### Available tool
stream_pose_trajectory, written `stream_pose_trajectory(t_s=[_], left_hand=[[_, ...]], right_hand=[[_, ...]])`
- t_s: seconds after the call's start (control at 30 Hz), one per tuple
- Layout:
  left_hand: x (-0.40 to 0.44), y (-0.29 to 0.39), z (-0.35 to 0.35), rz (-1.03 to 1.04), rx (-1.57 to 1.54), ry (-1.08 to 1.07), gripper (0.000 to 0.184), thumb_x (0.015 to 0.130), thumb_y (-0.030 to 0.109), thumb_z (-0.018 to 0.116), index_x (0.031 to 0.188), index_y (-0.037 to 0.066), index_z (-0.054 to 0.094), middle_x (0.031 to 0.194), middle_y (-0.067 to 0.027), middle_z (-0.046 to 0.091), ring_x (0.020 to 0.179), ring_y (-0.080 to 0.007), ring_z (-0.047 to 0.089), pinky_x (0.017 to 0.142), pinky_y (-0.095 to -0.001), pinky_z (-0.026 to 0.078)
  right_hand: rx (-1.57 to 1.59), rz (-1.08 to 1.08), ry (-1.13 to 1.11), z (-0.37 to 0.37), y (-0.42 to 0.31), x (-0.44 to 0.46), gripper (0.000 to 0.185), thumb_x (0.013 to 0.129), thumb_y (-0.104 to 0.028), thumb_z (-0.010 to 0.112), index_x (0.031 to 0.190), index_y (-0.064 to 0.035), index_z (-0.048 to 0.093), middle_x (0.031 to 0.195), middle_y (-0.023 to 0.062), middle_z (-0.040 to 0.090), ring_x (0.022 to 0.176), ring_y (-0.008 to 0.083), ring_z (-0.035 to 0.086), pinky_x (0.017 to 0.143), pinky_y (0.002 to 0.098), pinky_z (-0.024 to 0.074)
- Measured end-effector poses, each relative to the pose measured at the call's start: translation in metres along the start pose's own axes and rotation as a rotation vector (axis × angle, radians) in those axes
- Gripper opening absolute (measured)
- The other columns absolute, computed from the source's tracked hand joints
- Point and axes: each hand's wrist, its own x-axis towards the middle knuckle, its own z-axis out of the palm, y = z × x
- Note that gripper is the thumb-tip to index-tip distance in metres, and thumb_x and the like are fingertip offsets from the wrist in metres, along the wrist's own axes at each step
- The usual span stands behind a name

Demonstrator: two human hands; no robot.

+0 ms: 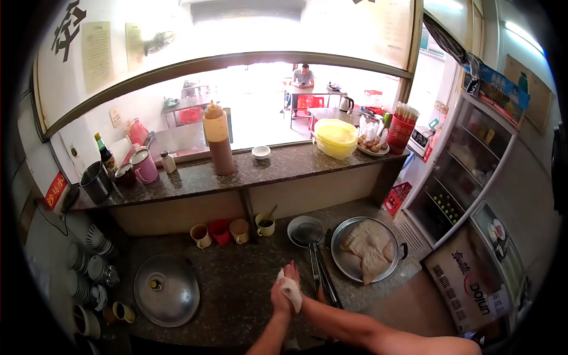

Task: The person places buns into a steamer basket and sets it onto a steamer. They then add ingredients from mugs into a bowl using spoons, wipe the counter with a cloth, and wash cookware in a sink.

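My left hand point(280, 300) and my right hand point(292, 272) are pressed together above the counter, near its front edge. A crumpled white cloth point(290, 291), or perhaps a paper tissue, is held between them. Some fingers overlap and are hidden. Just right of my hands lie a ladle point(307, 234) resting in a metal bowl point(294, 222) and other long-handled tools point(329, 278). Farther right, a round metal pan point(339, 261) holds a flat, pale piece of what looks like dough or raw meat point(371, 247).
To the left sits a domed metal lid point(167, 291); stacked dishes point(78, 278) line the wall. Several cups point(220, 231) stand behind. The raised ledge point(189, 188) carries a sauce bottle point(218, 142) and a yellow basin point(336, 139). A person point(303, 78) sits beyond the opening.
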Motion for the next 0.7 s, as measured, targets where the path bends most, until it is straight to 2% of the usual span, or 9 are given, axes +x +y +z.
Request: stream_pose_trajectory(t_s=[0.17, 0.2, 0.23, 0.3, 0.37, 0.43, 0.57, 0.67, 0.7], left_hand=[[0.049, 0.006, -0.085, -0.243, -0.071, -0.159, 0.032, 0.104, 0.037, 0.052, 0.126, 0.016, 0.063, 0.107, -0.0043, 0.069, 0.091, -0.0272, 0.068, 0.078, -0.0421, 0.058], [0.046, 0.018, -0.048, -0.355, 0.231, 0.433, 0.034, 0.103, 0.043, 0.053, 0.12, 0.016, 0.062, 0.091, -0.0008, 0.064, 0.077, -0.0235, 0.062, 0.071, -0.0402, 0.057], [0.072, -0.036, -0.146, -0.181, -0.212, 0.34, 0.043, 0.103, 0.049, 0.048, 0.128, 0.015, 0.058, 0.1, -0.0023, 0.063, 0.086, -0.0225, 0.061, 0.082, -0.0412, 0.057], [0.085, 0.003, -0.147, -0.106, -0.312, -0.765, 0.056, 0.106, 0.052, 0.042, 0.148, 0.015, 0.044, 0.128, -0.004, 0.059, 0.113, -0.0222, 0.057, 0.101, -0.043, 0.05], [0.043, 0.038, -0.07, -0.209, -0.3, -0.284, 0.06, 0.106, 0.052, 0.042, 0.147, 0.008, 0.047, 0.138, -0.0077, 0.056, 0.125, -0.0239, 0.054, 0.109, -0.0435, 0.044], [0.015, 0.059, -0.016, -0.093, -0.222, -0.331, 0.063, 0.103, 0.054, 0.044, 0.142, 0.005, 0.05, 0.134, -0.0105, 0.058, 0.122, -0.026, 0.056, 0.108, -0.0448, 0.045], [0.008, 0.078, 0.016, 0.272, 0.042, -0.487, 0.072, 0.096, 0.062, 0.051, 0.127, -0.003, 0.06, 0.122, -0.019, 0.067, 0.115, -0.0322, 0.064, 0.104, -0.0488, 0.049], [0.005, 0.045, -0.062, -0.527, -0.475, 0.028, 0.072, 0.096, 0.063, 0.049, 0.123, -0.003, 0.06, 0.114, -0.0188, 0.07, 0.102, -0.0345, 0.069, 0.094, -0.0481, 0.056], [-0.016, 0.077, -0.038, -0.402, -0.173, 0.036, 0.065, 0.096, 0.059, 0.047, 0.118, -0.001, 0.06, 0.1, -0.0172, 0.072, 0.089, -0.0365, 0.07, 0.086, -0.046, 0.059]], right_hand=[[-0.292, 0.187, -0.259, 0.026, -0.016, -0.001, 0.074, 0.1, -0.043, 0.054, 0.156, 0.0013, 0.034, 0.146, 0.0247, 0.052, 0.127, 0.0413, 0.055, 0.106, 0.052, 0.0451], [-0.277, 0.39, -0.525, 0.013, -0.044, 0.001, 0.086, 0.101, -0.059, 0.046, 0.162, -0.004, 0.02, 0.155, 0.0255, 0.039, 0.142, 0.0455, 0.039, 0.117, 0.0543, 0.0325], [-0.272, 0.383, -0.516, -0.01, -0.083, 0.009, 0.086, 0.101, -0.059, 0.046, 0.162, -0.004, 0.02, 0.155, 0.0255, 0.039, 0.142, 0.0455, 0.039, 0.117, 0.0543, 0.0325], [0.224, 0.274, -0.822, -0.067, -0.139, 0.032, 0.061, 0.104, -0.049, 0.05, 0.146, -0.0051, 0.051, 0.148, 0.0193, 0.05, 0.143, 0.0252, 0.041, 0.119, 0.0407, 0.0303], [0.94, 0.61, -0.809, -0.099, -0.196, 0.074, 0.071, 0.107, -0.056, 0.039, 0.159, -0.0077, 0.033, 0.159, 0.0178, 0.041, 0.15, 0.0245, 0.035, 0.123, 0.0409, 0.0274], [1.779, 0.808, -1.019, -0.104, -0.184, 0.086, 0.082, 0.103, -0.064, 0.04, 0.158, -0.004, 0.032, 0.162, 0.0171, 0.038, 0.15, 0.0298, 0.036, 0.123, 0.0418, 0.0313], [1.866, 0.899, -0.988, -0.081, -0.117, 0.057, 0.084, 0.101, -0.067, 0.038, 0.156, -0.003, 0.035, 0.159, 0.0173, 0.042, 0.146, 0.0281, 0.042, 0.118, 0.0427, 0.0398], [1.394, 0.974, -1.383, -0.096, -0.085, 0.032, 0.075, 0.106, -0.061, 0.038, 0.154, -0.0041, 0.039, 0.152, 0.0153, 0.051, 0.131, 0.0245, 0.058, 0.109, 0.0406, 0.0478], [1.4, 0.979, -1.377, -0.094, -0.075, 0.03, 0.075, 0.106, -0.061, 0.038, 0.154, -0.0041, 0.039, 0.152, 0.0153, 0.051, 0.131, 0.0245, 0.058, 0.109, 0.0406, 0.0478]])
